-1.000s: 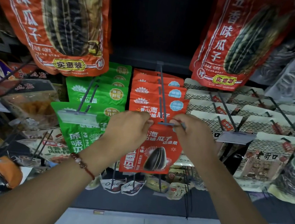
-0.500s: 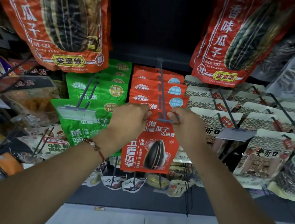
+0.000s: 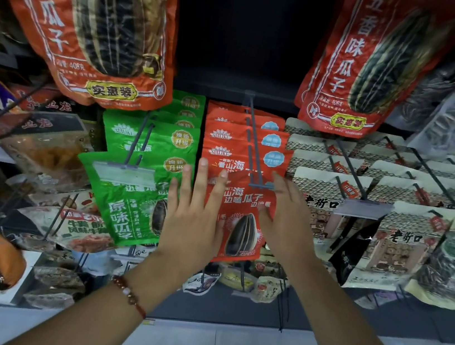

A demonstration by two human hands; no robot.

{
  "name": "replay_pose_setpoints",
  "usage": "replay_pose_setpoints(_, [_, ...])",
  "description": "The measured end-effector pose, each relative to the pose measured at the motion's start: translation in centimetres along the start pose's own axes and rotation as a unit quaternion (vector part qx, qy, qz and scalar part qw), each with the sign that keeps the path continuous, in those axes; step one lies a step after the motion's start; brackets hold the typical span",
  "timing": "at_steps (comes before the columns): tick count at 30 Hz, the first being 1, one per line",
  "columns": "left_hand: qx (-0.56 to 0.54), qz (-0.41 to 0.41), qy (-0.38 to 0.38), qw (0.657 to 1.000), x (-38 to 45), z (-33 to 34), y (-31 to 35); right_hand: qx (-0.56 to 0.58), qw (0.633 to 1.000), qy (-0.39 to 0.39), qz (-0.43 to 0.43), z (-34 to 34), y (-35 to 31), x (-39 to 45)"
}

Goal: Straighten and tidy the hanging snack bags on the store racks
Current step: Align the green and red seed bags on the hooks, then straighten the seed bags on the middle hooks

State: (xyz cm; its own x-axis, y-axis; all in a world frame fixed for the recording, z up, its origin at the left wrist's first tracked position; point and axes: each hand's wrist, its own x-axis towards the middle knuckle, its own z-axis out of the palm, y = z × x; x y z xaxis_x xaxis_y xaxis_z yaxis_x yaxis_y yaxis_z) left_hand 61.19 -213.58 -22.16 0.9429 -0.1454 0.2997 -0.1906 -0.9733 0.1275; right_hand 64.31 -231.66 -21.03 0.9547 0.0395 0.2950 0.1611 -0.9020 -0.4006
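Observation:
A red sunflower-seed bag (image 3: 242, 221) hangs at the front of a grey wire hook (image 3: 255, 153), with more red bags (image 3: 239, 142) stacked behind it on the same hook. My left hand (image 3: 194, 214) lies flat with fingers spread against the front bag's left edge. My right hand (image 3: 286, 221) is open too, its fingers against the bag's right edge just below the hook's tip. Neither hand grips anything. Green seed bags (image 3: 136, 188) hang on the neighbouring hook to the left, the front one tilted.
Two large red seed bags (image 3: 101, 23) (image 3: 376, 58) hang overhead. Beige bags (image 3: 403, 241) fill the hooks on the right, whose tips with price-tag holders (image 3: 361, 211) stick out. Mixed snack packs (image 3: 48, 147) crowd the left. Small packs lie on the dark shelf (image 3: 231, 304) below.
Both hands let go of the red bag's top at the hook tip, dropped lower and opened flat on either side of the bag, which now hangs on the hook.

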Motion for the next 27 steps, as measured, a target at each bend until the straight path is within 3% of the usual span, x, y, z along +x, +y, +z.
replay_pose_setpoints(5, [-0.013, -0.021, -0.060, 0.998, -2.4, -0.2, -0.2, 0.018, 0.998, 0.000, 0.060, -1.2, 0.8, -3.0])
replay_pose_setpoints(15, [-0.100, 0.072, -0.173, 0.977, -2.8, 1.5, 3.4, 0.017, 0.996, -0.023, 0.083, -2.2, 4.7, -9.1])
replay_pose_setpoints(21, [-0.046, 0.078, -0.185, 0.979, -1.6, 3.1, 9.2, 0.082, 0.991, -0.037, 0.096, -4.1, 12.5, -9.8])
replay_pose_setpoints(27, [-0.059, 0.077, -0.202, 0.975, 0.1, 5.1, 19.2, 0.099, 0.991, -0.059, 0.074, -9.1, 23.6, -9.8])
